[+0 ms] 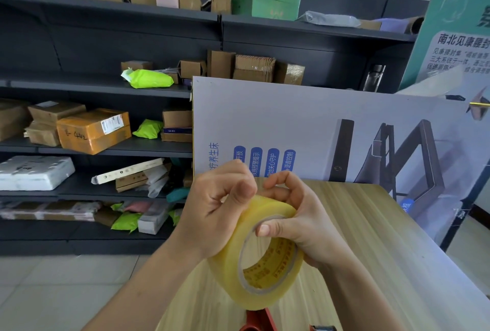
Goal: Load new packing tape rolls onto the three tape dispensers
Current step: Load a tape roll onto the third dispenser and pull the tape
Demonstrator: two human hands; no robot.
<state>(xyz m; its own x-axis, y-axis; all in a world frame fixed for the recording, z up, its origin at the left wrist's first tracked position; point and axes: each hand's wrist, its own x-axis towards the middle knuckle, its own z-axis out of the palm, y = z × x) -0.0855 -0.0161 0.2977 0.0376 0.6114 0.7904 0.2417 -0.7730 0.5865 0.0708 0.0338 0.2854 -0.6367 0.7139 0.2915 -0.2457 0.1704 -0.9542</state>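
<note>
- A red tape dispenser point(258, 320), nearest the camera, shows only in part at the bottom edge, directly below the raised tape roll point(261, 256).
- Left hand point(214, 211): fingers curled together, thumb pressed on the roll's upper outer rim, probably picking for the loose end.
- The roll is held above the wooden table point(371, 237), between both hands. Its core axis points toward the camera and slightly right; the open core faces the viewer.
- Right hand point(299, 214): clamped on the roll, thumb hooked inside the core, fingers behind.
- Both hands touch the roll; the dispenser lies below them.
</note>
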